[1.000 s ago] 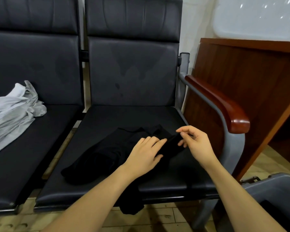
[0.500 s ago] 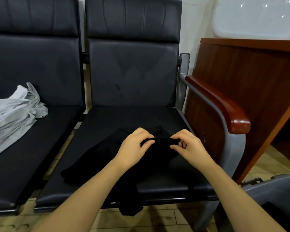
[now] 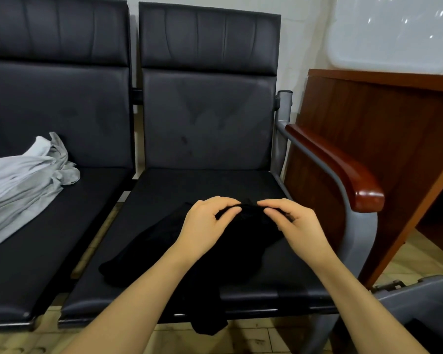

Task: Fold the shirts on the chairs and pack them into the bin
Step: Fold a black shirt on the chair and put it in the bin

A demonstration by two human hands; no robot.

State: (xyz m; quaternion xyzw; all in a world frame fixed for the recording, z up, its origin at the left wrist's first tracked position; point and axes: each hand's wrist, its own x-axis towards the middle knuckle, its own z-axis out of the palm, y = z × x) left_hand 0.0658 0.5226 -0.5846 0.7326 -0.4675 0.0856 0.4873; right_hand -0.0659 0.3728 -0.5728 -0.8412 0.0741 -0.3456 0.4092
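Note:
A black shirt (image 3: 149, 249) lies crumpled on the seat of the right black chair (image 3: 210, 182), one part hanging over the front edge. My left hand (image 3: 205, 226) and my right hand (image 3: 294, 226) each pinch the shirt's upper edge, close together, lifting it slightly off the seat. A pale grey shirt (image 3: 18, 185) lies bunched on the left chair (image 3: 49, 238). The grey bin (image 3: 420, 300) shows at the bottom right corner, partly cut off by the frame.
A wooden armrest (image 3: 343, 172) on a grey metal frame borders the right chair. Behind it stands a brown wooden desk panel (image 3: 384, 129). Tiled floor shows below the seats.
My left hand went from resting flat on the black shirt to pinching its edge. Both hands moved closer together and raised the edge a little.

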